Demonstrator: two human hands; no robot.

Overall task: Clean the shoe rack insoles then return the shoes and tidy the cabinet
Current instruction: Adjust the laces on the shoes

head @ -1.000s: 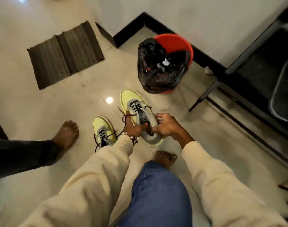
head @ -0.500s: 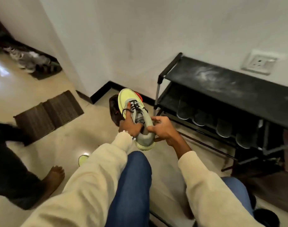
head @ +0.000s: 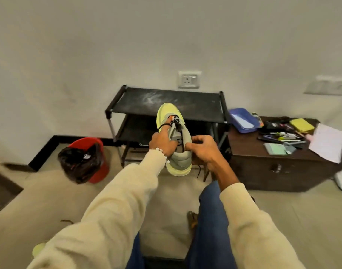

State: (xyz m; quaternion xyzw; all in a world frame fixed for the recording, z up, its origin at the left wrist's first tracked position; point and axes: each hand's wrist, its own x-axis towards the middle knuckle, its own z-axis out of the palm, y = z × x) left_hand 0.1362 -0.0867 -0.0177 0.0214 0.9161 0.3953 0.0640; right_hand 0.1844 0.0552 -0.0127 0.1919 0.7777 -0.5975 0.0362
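The yellow-green sneaker (head: 174, 138), gripped by the left hand (head: 162, 141) and right hand (head: 202, 150), has been lifted from the floor toward the shoe rack (head: 166, 102); its return appears imminent.

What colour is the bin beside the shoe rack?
Red bin, lined with a black bag; head view.

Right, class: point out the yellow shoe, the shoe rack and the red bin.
yellow shoe (head: 167, 111): head view, on its yellow toe.
shoe rack (head: 195, 105): head view, on its dusty top shelf.
red bin (head: 100, 169): head view, on its red side wall.
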